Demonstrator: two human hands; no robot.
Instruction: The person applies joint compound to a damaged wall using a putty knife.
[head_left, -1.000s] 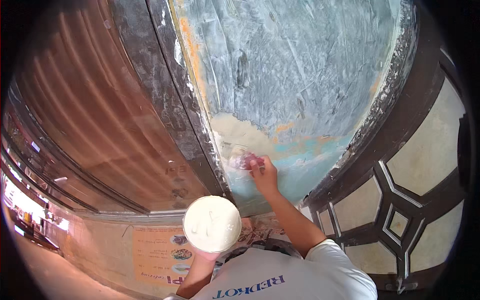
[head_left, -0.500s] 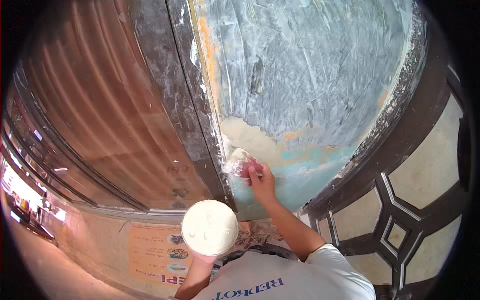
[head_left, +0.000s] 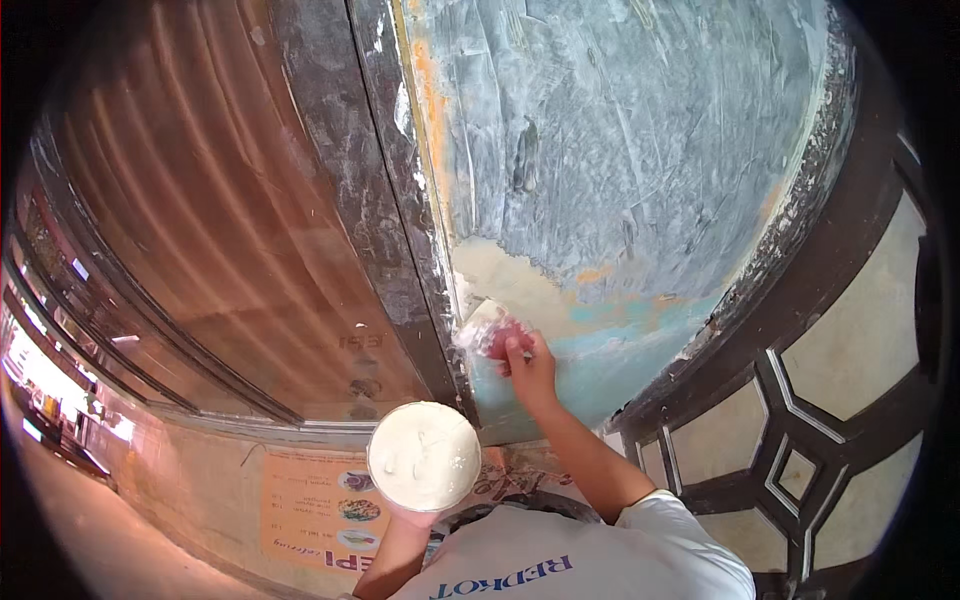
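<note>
My right hand (head_left: 533, 375) pinches a red putty spreader (head_left: 511, 338), its blade smeared with whitish putty. The blade lies against the blue-grey wall panel (head_left: 610, 150), close to the dark frame at its left edge. Around and above the blade spreads a patch of cream putty (head_left: 510, 272). Below my right hand, bare turquoise paint shows. My left hand (head_left: 415, 517) supports a round tub (head_left: 424, 456) of cream-white putty from beneath. The tub hides most of its fingers.
A dark, paint-spotted wooden frame (head_left: 350, 150) borders the panel on the left, with a brown-tinted window (head_left: 230, 210) beside it. To the right stands a dark door (head_left: 850, 420) with pale insets. An orange printed sheet (head_left: 315, 505) hangs on the wall below the window.
The whole view has shifted slightly to the right. The spreader has moved very little and stays by the panel's left edge. The tub remains in my left hand.
</note>
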